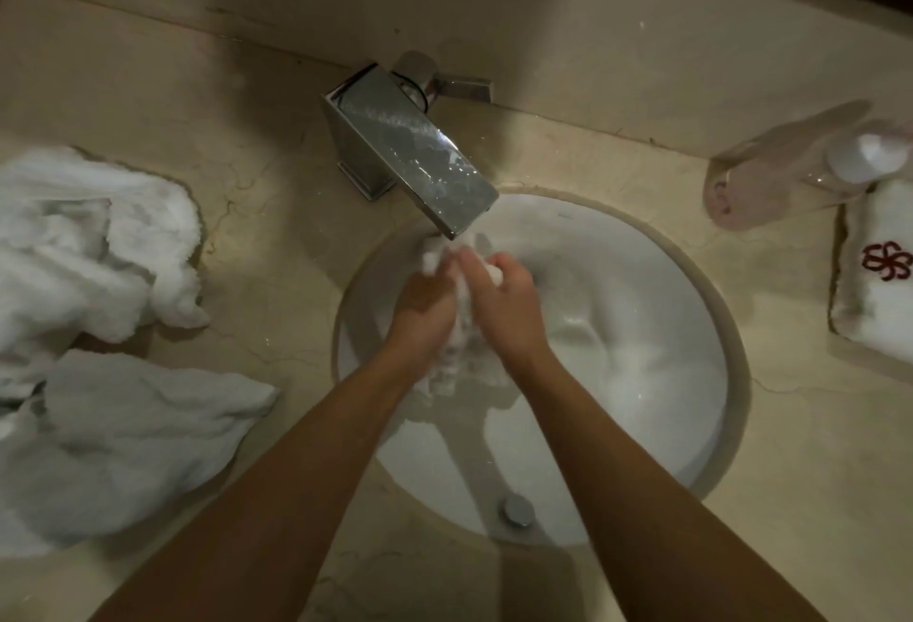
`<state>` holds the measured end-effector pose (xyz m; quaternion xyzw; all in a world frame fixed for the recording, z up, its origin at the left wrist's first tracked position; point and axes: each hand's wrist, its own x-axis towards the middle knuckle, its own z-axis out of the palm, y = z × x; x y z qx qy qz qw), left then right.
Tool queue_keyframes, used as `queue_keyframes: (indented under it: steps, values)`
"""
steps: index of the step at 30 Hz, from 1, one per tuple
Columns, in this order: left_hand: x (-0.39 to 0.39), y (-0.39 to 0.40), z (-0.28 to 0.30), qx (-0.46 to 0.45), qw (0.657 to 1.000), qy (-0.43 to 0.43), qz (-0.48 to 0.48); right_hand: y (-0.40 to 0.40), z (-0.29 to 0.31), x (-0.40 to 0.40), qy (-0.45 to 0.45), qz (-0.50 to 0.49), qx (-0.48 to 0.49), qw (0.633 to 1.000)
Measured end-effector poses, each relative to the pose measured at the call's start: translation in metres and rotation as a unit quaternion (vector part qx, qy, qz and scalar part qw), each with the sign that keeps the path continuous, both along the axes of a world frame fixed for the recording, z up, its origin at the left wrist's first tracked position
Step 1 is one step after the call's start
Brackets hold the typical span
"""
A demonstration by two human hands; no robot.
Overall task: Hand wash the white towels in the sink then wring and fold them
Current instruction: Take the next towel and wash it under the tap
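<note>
Over the round white sink (667, 305), my left hand (425, 302) and my right hand (504, 298) press together around a bunched white towel (462, 320). The towel's top pokes out above my fingers, right under the spout of the steel faucet (420, 147). Its lower end hangs down between my wrists into the basin. Water runs over the faucet's flat top. Two more crumpled white towels lie on the counter at the left, one at the back (94, 246) and one nearer me (128, 438).
A folded white towel with a red flower emblem (879, 285) lies on the beige stone counter (276, 246) at the right. Behind it lies a clear plastic bottle with a white cap (790, 167). The drain plug (516, 510) sits at the sink's near side.
</note>
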<state>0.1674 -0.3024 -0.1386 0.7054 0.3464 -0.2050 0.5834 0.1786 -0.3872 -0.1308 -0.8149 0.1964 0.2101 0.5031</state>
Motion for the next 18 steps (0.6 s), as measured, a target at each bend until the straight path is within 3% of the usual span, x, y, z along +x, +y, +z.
queue_keyframes:
  steps: [3,7,11,14,15,18]
  values:
    - [0.003,0.006,-0.003,0.021,0.998,0.012,-0.05,0.015,-0.017,0.006,-0.021,-0.024,-0.073,0.997]
    - [0.011,0.018,-0.003,-0.191,0.978,-0.001,0.082,0.03,-0.019,0.015,-0.066,0.124,-0.093,0.986]
    - [0.014,0.01,-0.017,-0.178,0.978,0.006,0.107,0.025,-0.019,0.039,-0.009,0.024,-0.102,0.994]
    - [0.022,0.024,-0.015,-0.239,0.965,0.012,0.104,0.037,-0.009,0.022,-0.015,0.143,-0.073,0.987]
    - [0.019,0.024,-0.013,-0.24,0.966,0.024,0.096,0.034,-0.009,0.02,-0.012,0.149,-0.063,0.987]
    - [0.0,0.011,-0.001,-0.034,0.998,0.037,-0.033,0.022,-0.009,0.036,0.017,0.012,-0.062,0.998]
